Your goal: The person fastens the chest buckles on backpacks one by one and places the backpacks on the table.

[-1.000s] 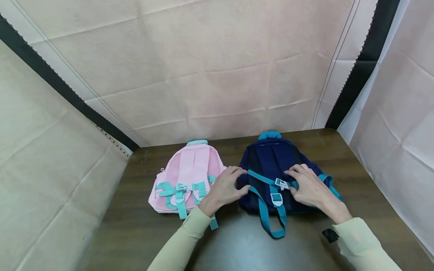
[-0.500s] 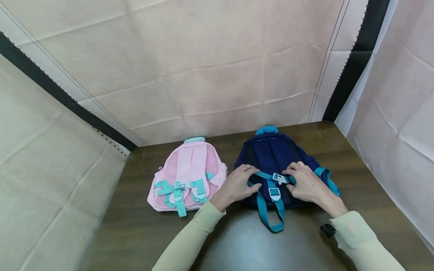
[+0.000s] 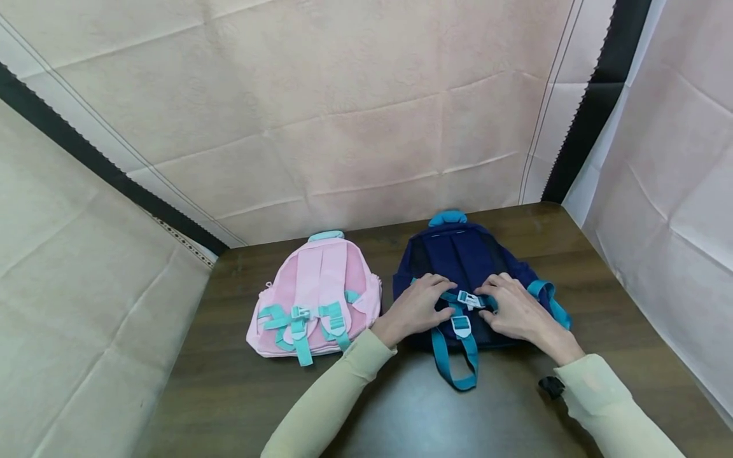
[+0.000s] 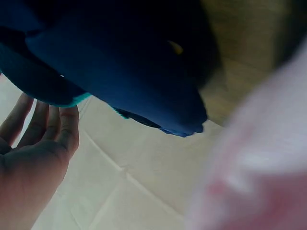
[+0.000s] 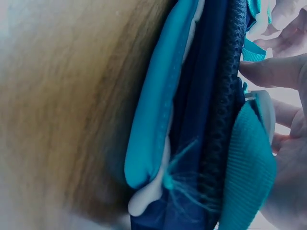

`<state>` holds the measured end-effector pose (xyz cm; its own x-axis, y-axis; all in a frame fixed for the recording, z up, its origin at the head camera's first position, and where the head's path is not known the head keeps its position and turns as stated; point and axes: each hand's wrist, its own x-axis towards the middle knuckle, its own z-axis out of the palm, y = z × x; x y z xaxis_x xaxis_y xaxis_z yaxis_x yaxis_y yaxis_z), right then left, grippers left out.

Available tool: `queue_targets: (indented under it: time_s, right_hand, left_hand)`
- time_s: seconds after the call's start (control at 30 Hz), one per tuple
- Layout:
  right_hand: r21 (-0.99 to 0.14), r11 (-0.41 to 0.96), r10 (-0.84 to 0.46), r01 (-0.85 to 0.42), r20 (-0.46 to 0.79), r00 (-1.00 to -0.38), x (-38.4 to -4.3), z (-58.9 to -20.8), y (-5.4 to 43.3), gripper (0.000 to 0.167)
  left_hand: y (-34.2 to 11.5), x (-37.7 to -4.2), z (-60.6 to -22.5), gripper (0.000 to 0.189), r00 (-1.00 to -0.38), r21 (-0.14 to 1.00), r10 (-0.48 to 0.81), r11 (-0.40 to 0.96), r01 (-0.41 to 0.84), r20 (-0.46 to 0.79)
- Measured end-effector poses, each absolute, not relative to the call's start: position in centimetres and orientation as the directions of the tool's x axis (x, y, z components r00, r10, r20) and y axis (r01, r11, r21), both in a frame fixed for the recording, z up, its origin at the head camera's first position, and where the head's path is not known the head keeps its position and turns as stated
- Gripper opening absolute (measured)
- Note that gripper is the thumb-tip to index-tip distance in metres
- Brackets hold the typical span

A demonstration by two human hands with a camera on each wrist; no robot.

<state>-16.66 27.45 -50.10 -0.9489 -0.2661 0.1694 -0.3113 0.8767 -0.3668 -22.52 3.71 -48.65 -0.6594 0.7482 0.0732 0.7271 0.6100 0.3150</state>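
Observation:
A navy backpack (image 3: 458, 254) lies back-panel up on the table, its teal straps on top. A white buckle (image 3: 469, 299) joins a teal strap across the back. My left hand (image 3: 420, 302) grips this strap on the buckle's left, thumb below and fingers above. On the buckle's right, my right hand (image 3: 512, 308) pinches the strap between thumb and fingers. Below hangs a strap loop with a white slider (image 3: 460, 326). The left wrist view shows left fingers (image 4: 67, 124) against the bag's teal edge; in the right wrist view the thumb (image 5: 271, 72) is beside the mesh panel.
A pink backpack (image 3: 321, 280) with mint straps (image 3: 299, 324) lies left of the navy one, beside my left forearm. Both bags rest on a dark wooden table (image 3: 229, 394). Pale fabric walls (image 3: 366, 127) rise behind it and at both sides.
My left hand has slid right along the teal strap, from the navy bag's left edge to close by the buckle. My right hand stays by the buckle. The head view has shifted slightly.

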Motion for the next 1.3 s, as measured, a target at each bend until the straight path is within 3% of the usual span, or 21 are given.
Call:
queue_targets:
  time_s: [0.3, 0.53, 0.77, 1.3]
  right_hand:
    - [-0.400, 0.855, -0.278, -0.330, 0.184, -0.943, -16.9, -50.2, 27.6, 0.031]
    - [-0.399, 0.857, -0.280, -0.326, 0.169, -0.945, -17.2, -50.4, 27.4, 0.030]
    - [-0.401, 0.855, -0.287, -0.329, 0.165, -0.944, -17.4, -50.5, 27.5, 0.026]
    - [-0.422, 0.839, -0.285, -0.344, 0.198, -0.938, -17.5, -50.3, 27.9, 0.020]
  left_hand:
    - [5.8, -23.2, -48.7, 0.048, -0.615, 0.244, 0.787, 0.587, 0.772, 0.052]
    - [6.5, -24.9, -51.5, 0.045, -0.602, 0.249, 0.794, 0.570, 0.783, 0.078]
    - [6.7, -24.2, -50.2, 0.039, -0.589, 0.246, 0.804, 0.558, 0.793, 0.077]
    - [6.1, -23.7, -49.3, 0.034, -0.612, 0.386, 0.786, 0.539, 0.748, 0.090]
